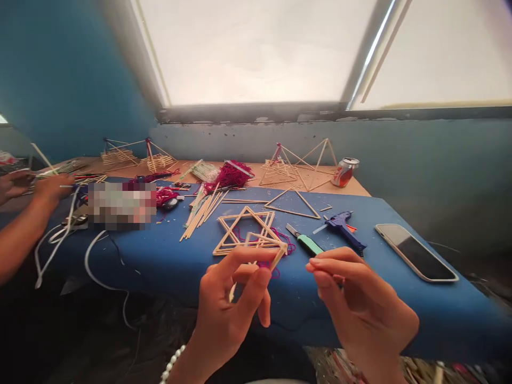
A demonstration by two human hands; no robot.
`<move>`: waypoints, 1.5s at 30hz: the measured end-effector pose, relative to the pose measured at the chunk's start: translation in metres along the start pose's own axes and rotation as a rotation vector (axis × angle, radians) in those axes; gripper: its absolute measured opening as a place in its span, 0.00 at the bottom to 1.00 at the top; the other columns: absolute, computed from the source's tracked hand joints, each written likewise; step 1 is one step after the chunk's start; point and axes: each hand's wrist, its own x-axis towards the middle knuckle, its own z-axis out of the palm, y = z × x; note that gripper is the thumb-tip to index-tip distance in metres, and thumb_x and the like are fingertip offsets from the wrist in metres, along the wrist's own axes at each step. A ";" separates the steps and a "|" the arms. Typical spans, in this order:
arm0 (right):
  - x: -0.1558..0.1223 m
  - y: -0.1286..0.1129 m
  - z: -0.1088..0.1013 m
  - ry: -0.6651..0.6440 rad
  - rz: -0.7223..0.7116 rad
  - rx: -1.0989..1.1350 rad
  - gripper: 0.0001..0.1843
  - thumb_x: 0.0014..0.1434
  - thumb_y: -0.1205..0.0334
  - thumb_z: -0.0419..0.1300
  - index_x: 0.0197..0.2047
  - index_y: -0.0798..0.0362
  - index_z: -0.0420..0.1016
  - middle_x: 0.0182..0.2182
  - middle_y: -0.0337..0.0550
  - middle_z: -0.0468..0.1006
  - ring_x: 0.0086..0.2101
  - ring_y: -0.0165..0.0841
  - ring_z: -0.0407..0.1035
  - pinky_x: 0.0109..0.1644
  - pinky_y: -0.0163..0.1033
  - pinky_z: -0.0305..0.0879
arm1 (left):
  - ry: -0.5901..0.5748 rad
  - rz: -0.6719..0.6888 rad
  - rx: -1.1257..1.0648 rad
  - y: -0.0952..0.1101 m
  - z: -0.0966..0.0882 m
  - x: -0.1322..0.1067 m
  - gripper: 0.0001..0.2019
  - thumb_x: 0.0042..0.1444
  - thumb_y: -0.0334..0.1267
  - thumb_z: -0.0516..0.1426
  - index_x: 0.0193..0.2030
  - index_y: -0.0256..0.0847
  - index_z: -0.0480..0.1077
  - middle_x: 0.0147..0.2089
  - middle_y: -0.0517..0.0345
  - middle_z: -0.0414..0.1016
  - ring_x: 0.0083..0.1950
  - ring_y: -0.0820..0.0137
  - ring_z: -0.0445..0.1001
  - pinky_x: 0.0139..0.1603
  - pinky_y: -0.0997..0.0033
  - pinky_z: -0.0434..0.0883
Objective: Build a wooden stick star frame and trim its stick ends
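My left hand [230,301] pinches a small frame of thin wooden sticks [279,257] between thumb and forefinger, its joined corner pointing right. Close to that corner, my right hand [364,298] is closed in a pinch, fingertips together; anything between them is too small to make out. Behind the held frame, a star-shaped stick frame [224,234] rests on the blue table cover, with purple yarn [291,247] around it. A green utility knife [310,244] lies just beyond my right fingertips. Past it sits a dark blue glue gun [343,224].
Loose sticks [206,210], magenta yarn [234,175] and a stick triangle [312,208] lie farther back. Stick pyramids [279,168] and a drink can [346,172] stand near the wall. A phone [416,253] lies right. Another person's hands [50,189] hold sticks at left, near white cables [90,261].
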 end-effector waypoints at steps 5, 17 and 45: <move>0.018 -0.028 0.005 -0.065 -0.032 0.138 0.18 0.63 0.76 0.65 0.51 0.46 0.79 0.36 0.40 0.80 0.34 0.30 0.73 0.30 0.36 0.67 | 0.012 0.230 0.322 0.006 0.014 -0.001 0.08 0.70 0.38 0.61 0.51 0.52 0.80 0.18 0.73 0.74 0.16 0.81 0.69 0.18 0.83 0.61; 0.016 -0.022 0.009 -0.006 0.037 0.059 0.15 0.62 0.76 0.66 0.48 0.47 0.78 0.36 0.36 0.80 0.27 0.24 0.69 0.25 0.32 0.65 | -0.022 0.284 0.264 -0.008 0.021 0.004 0.10 0.72 0.35 0.57 0.54 0.50 0.78 0.18 0.74 0.72 0.15 0.82 0.69 0.20 0.83 0.64; 0.020 0.000 -0.024 -0.400 0.427 -0.027 0.15 0.71 0.50 0.60 0.46 0.49 0.85 0.23 0.36 0.74 0.25 0.27 0.67 0.28 0.33 0.63 | 0.119 -0.123 -0.458 -0.017 -0.003 0.040 0.13 0.68 0.46 0.61 0.54 0.47 0.81 0.12 0.73 0.54 0.13 0.82 0.46 0.21 0.83 0.62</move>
